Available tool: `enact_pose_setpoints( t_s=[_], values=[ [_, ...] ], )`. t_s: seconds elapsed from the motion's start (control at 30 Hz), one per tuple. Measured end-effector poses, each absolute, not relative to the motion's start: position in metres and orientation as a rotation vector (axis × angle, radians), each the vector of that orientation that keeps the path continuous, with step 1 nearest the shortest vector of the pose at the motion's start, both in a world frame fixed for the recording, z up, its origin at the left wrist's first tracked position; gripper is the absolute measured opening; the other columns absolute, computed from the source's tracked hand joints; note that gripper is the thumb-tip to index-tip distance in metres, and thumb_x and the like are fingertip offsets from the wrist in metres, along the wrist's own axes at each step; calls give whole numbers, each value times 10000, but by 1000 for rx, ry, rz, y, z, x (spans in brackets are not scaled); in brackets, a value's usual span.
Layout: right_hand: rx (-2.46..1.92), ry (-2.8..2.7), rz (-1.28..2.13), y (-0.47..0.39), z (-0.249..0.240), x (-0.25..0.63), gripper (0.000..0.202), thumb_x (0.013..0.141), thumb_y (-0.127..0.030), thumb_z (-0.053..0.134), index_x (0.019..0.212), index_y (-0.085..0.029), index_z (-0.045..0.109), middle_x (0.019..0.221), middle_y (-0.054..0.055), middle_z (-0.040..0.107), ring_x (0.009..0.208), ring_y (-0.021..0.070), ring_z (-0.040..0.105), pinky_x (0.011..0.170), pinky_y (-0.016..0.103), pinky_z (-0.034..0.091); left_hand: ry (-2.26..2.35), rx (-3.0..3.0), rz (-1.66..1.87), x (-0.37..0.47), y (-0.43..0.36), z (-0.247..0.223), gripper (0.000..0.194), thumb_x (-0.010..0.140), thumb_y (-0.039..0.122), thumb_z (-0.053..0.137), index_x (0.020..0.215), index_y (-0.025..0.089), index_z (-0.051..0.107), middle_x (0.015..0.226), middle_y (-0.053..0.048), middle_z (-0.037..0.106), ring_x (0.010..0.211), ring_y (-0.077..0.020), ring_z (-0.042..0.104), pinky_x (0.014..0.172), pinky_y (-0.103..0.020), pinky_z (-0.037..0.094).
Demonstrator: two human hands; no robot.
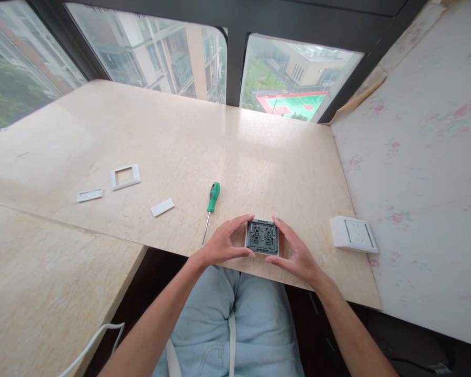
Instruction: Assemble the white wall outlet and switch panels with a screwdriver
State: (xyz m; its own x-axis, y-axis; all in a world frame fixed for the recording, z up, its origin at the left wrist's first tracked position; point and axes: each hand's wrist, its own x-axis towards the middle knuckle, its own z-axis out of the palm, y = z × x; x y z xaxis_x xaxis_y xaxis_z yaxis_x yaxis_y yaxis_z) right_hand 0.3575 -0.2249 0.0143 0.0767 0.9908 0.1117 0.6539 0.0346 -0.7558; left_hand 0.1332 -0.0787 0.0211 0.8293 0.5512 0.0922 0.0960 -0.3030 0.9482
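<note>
A switch module (262,237) with a dark grey face and white edges is at the front edge of the stone ledge, between my hands. My left hand (226,242) grips its left side, thumb and fingers at the near and far corners. On the right side my right hand (296,250) holds it the same way. Left of the module lies a screwdriver (214,197) with a green handle, its tip toward me. Further left are a white rectangular strip (163,208), a white square frame (113,179) and a second narrow white piece (89,196).
A white socket box (353,234) stands at the right by the flowered wall (427,173). Dark-framed windows border the far side of the ledge (172,136). A white cable (92,340) hangs over the lower-left slab.
</note>
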Motion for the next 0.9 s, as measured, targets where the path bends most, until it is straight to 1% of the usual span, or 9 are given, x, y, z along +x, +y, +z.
enact_pose_setpoints(
  t_s=[0.1,0.23,0.5,0.73,0.9],
  values=[
    [-1684,-1674,619,-225,14,358,926,823,-469,783,1586,-287,292,1622,165,382,1497,328,365,1197,570,346,488,1845,481,133,-78,19,888,723,498,866,1488,302,462,1523,-113,518,1419,-320,473,1198,-536,351],
    [-1680,-1681,568,-226,12,358,913,826,-460,779,1585,-281,305,1592,164,434,1473,329,409,1181,562,377,481,1843,460,132,-76,19,883,734,514,851,1494,305,454,1535,-110,506,1425,-327,466,1202,-546,348],
    [-1663,-1654,525,-228,12,354,833,817,-432,790,1529,-282,383,1545,164,490,1441,332,456,1163,576,398,478,1856,430,130,-76,23,835,770,474,832,1497,311,454,1537,-102,505,1421,-323,467,1201,-540,352],
    [-1633,-1642,547,-229,13,354,826,807,-451,799,1502,-265,392,1561,173,465,1452,319,441,1172,553,394,470,1863,428,130,-75,22,826,773,464,834,1492,313,456,1535,-100,506,1422,-317,467,1204,-533,350],
    [-1614,-1637,585,-229,15,354,772,850,-429,763,1502,-261,384,1571,173,447,1466,310,419,1182,556,379,474,1866,432,130,-76,22,820,771,484,832,1485,314,465,1527,-103,515,1419,-324,470,1199,-535,355]
  ],
)
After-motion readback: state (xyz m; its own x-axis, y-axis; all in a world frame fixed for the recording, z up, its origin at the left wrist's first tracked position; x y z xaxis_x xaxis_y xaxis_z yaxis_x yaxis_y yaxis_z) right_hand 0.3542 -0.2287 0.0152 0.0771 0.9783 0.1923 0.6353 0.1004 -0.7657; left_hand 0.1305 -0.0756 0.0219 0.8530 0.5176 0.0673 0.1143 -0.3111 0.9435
